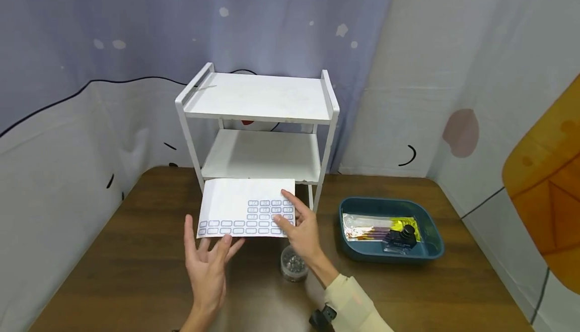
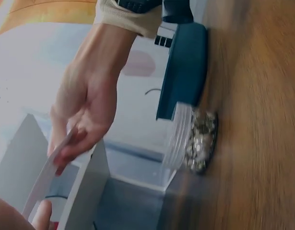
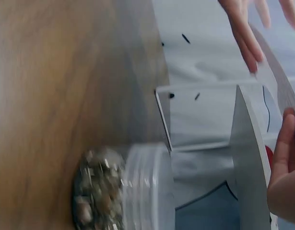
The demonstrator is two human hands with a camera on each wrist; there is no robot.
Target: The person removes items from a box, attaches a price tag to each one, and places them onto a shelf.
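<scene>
A white sheet of labels [image 1: 246, 206] with rows of small blue-outlined boxes is held up in front of the shelf in the head view; its upper left part is blank. My right hand [image 1: 302, 231] pinches its right edge, thumb and index finger on the printed face. At the lower left edge is my left hand [image 1: 208, 269], fingers spread, with the thumb at the bottom border and some fingertips partly hidden behind the sheet. Below the right hand, a clear round jar [image 1: 293, 264] of small shiny pieces stands on the table, also seen close in the right wrist view.
A white two-tier shelf [image 1: 256, 95] stands at the back of the brown wooden table [image 1: 122, 271]. To the right is a teal tray [image 1: 389, 257] holding thin brushes in a clear packet and a small black-capped bottle [image 1: 408, 232]. Patterned curtains surround the table.
</scene>
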